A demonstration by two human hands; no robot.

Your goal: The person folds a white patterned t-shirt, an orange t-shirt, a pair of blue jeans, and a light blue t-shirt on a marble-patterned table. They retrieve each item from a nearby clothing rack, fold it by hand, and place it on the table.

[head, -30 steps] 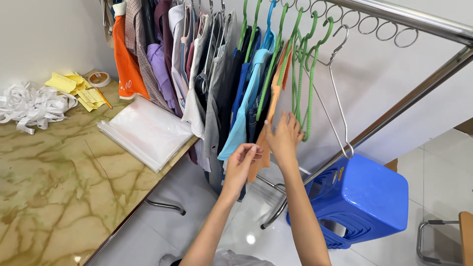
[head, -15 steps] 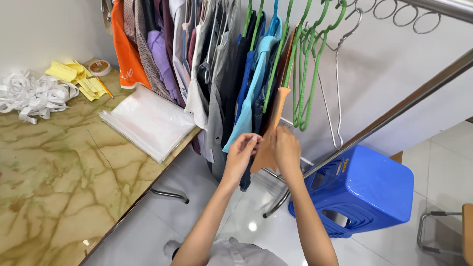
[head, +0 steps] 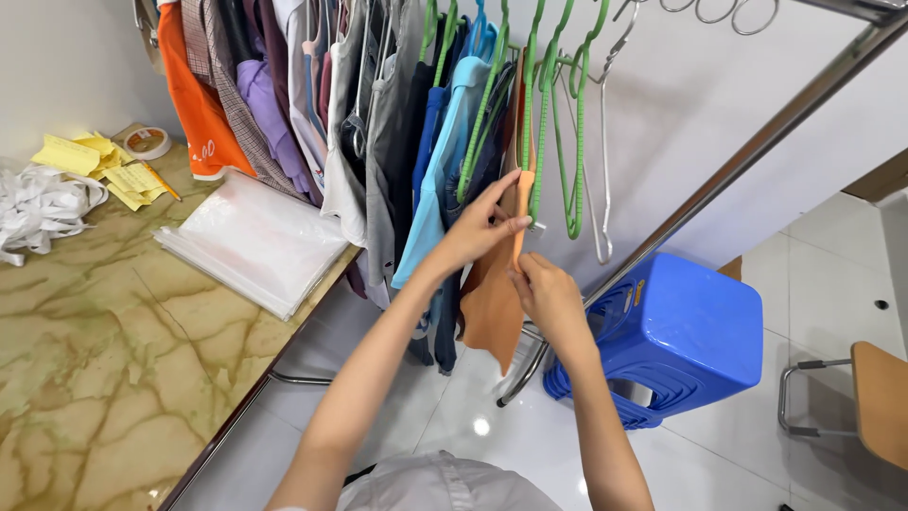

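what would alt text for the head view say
Both hands, left hand and right hand, pinch a rust-orange garment hanging among clothes on a rack. A blue plastic stool stands below; a marble-patterned table lies left.

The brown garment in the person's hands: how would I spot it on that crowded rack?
Find the metal clothes rail above the blue plastic stool. Just left of the empty green hangers hangs the brown garment, the only rust-orange piece there, pinched by both hands beside blue shirts.

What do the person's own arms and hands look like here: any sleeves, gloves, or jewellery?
Both forearms are bare up to the bottom of the frame, with no sleeves showing. The left hand and right hand wear no gloves, and no rings, watch or bracelets are visible. A light grey garment shows at the bottom edge.
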